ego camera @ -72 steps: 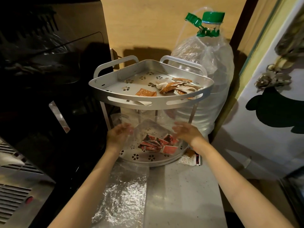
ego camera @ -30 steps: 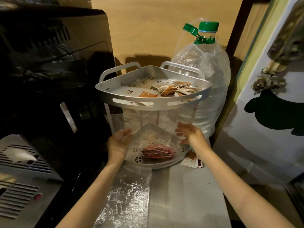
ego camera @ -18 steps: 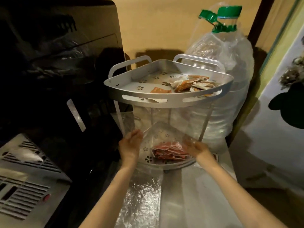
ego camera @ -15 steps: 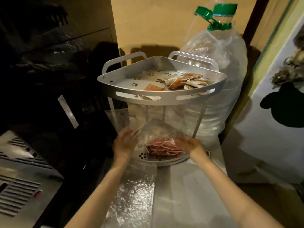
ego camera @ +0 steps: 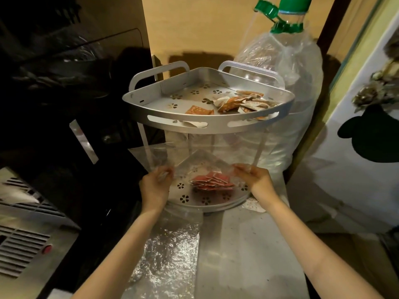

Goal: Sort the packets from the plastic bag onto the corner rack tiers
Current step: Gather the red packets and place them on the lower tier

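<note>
Red packets (ego camera: pixel 212 181), silver flower-punched rack (ego camera: pixel 207 124), orange-and-white packets (ego camera: pixel 241 102), green-capped bottle (ego camera: pixel 289 16).

Green-capped water jug (ego camera: pixel 287 87) behind; crinkled foil (ego camera: pixel 170 253) on counter (ego camera: pixel 244 251).

water bottle (ego camera: pixel 287 87) cap cut off, red packets (ego camera: pixel 212 182) blurred through plastic bag (ego camera: pixel 194 156)

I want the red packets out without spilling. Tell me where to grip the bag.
Grip the bag by its top edge, from both sides at the front, as the left hand and right hand do. The red packets sag at its bottom over the lower tier, so lifting the bottom corners would probably tip them out.
</note>
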Action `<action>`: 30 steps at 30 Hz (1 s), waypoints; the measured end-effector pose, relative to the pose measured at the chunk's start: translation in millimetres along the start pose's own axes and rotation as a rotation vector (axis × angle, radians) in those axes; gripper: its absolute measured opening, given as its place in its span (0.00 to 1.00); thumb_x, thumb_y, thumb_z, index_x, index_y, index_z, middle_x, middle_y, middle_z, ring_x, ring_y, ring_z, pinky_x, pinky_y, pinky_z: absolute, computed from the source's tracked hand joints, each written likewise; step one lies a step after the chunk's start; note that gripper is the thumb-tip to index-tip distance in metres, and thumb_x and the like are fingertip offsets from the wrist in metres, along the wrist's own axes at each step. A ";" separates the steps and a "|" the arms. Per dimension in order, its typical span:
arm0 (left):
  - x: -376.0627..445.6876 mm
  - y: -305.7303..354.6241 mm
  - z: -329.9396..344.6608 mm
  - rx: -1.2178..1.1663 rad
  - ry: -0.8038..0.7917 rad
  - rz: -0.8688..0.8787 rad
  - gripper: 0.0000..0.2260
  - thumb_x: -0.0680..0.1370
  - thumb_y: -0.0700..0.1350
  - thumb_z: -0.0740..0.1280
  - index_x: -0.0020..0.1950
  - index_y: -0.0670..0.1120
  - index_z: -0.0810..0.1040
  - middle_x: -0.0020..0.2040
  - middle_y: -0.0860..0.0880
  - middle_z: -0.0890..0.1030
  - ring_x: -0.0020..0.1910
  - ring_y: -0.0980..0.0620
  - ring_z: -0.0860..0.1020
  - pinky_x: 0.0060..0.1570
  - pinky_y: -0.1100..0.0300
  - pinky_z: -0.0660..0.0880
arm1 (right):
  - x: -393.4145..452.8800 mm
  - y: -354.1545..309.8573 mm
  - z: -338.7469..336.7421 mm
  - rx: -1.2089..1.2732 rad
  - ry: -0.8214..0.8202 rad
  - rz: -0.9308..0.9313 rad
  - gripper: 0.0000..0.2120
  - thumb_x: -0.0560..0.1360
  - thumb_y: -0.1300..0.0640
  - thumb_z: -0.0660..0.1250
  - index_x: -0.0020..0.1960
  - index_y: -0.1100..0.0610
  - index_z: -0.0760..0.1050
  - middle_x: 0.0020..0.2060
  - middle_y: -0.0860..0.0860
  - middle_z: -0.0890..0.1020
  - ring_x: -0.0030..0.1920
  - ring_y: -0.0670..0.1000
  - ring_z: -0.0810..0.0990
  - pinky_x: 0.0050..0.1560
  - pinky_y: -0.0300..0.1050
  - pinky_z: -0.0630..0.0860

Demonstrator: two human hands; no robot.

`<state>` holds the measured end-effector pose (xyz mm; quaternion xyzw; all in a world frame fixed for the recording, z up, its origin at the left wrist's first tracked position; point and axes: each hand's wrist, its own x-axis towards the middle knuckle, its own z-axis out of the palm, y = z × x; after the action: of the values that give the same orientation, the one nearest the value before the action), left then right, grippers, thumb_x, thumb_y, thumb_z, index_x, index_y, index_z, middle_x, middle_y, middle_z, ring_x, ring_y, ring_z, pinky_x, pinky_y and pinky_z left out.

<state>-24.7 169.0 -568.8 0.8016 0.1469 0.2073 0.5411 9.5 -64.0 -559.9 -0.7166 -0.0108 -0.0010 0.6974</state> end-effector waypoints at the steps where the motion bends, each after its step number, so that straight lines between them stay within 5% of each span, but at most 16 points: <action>1: -0.1 2.0 -1.0 -0.021 -0.006 0.034 0.06 0.73 0.37 0.68 0.47 0.44 0.81 0.46 0.45 0.82 0.46 0.51 0.79 0.47 0.58 0.74 | -0.3 -2.0 -1.0 -0.009 -0.002 -0.003 0.09 0.73 0.62 0.67 0.52 0.58 0.79 0.42 0.49 0.83 0.41 0.38 0.82 0.45 0.29 0.75; 4: -0.1 10.1 -3.6 -0.033 -0.008 0.128 0.07 0.73 0.36 0.68 0.45 0.48 0.80 0.44 0.49 0.81 0.45 0.52 0.79 0.44 0.66 0.74 | -2.1 -10.3 -3.6 -0.024 -0.025 -0.007 0.11 0.73 0.60 0.66 0.55 0.61 0.79 0.45 0.52 0.84 0.46 0.44 0.82 0.49 0.35 0.76; 6: -0.3 14.7 -5.4 -0.023 0.014 0.174 0.06 0.73 0.36 0.68 0.46 0.45 0.81 0.44 0.50 0.81 0.43 0.53 0.79 0.38 0.75 0.71 | -4.0 -16.4 -4.9 -0.013 -0.032 -0.030 0.11 0.74 0.61 0.65 0.55 0.60 0.79 0.45 0.48 0.83 0.44 0.40 0.82 0.47 0.31 0.76; 10: 1.8 22.8 -9.0 -0.036 0.078 0.178 0.07 0.72 0.39 0.70 0.49 0.41 0.82 0.44 0.49 0.82 0.41 0.52 0.79 0.36 0.75 0.71 | -6.2 -28.7 -6.3 -0.026 -0.024 -0.095 0.08 0.75 0.61 0.64 0.52 0.56 0.79 0.46 0.49 0.83 0.46 0.42 0.81 0.44 0.28 0.75; 13: -1.7 35.6 -12.4 -0.053 0.116 0.189 0.07 0.72 0.39 0.70 0.49 0.40 0.82 0.44 0.49 0.81 0.39 0.56 0.79 0.35 0.79 0.69 | -6.6 -35.9 -7.4 -0.060 0.013 -0.148 0.09 0.75 0.63 0.64 0.46 0.50 0.78 0.43 0.48 0.83 0.49 0.50 0.81 0.50 0.38 0.77; 16: -4.2 46.1 -21.9 -0.150 0.119 0.220 0.08 0.71 0.38 0.70 0.50 0.43 0.81 0.43 0.56 0.82 0.38 0.68 0.78 0.40 0.73 0.74 | -12.7 -44.8 -11.7 -0.067 0.084 -0.215 0.14 0.73 0.66 0.65 0.45 0.47 0.77 0.38 0.45 0.84 0.43 0.45 0.83 0.47 0.37 0.79; 19: -5.8 55.7 -34.9 -0.182 0.089 0.296 0.09 0.72 0.38 0.70 0.43 0.53 0.81 0.35 0.67 0.81 0.38 0.68 0.78 0.43 0.67 0.76 | -24.5 -59.0 -19.3 -0.062 0.136 -0.299 0.09 0.71 0.64 0.68 0.42 0.50 0.79 0.31 0.43 0.84 0.36 0.41 0.83 0.42 0.34 0.79; 23: -12.7 74.9 -49.6 -0.330 0.017 0.324 0.09 0.70 0.42 0.71 0.40 0.57 0.82 0.34 0.62 0.83 0.37 0.58 0.81 0.43 0.64 0.78 | -41.6 -78.5 -29.3 -0.035 0.120 -0.363 0.05 0.70 0.62 0.70 0.41 0.53 0.80 0.29 0.45 0.84 0.33 0.44 0.82 0.37 0.35 0.78; 30: -33.8 93.3 -64.2 -0.439 -0.260 0.255 0.05 0.67 0.45 0.69 0.38 0.53 0.84 0.31 0.54 0.84 0.31 0.58 0.81 0.33 0.68 0.76 | -71.5 -90.1 -51.8 0.050 0.081 -0.249 0.03 0.66 0.55 0.72 0.40 0.53 0.80 0.27 0.49 0.83 0.30 0.45 0.80 0.35 0.37 0.79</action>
<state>-84.7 170.6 -467.0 0.6971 -0.0739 0.1960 0.6857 -62.8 -114.3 -469.6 -0.6917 -0.0716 -0.1159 0.7092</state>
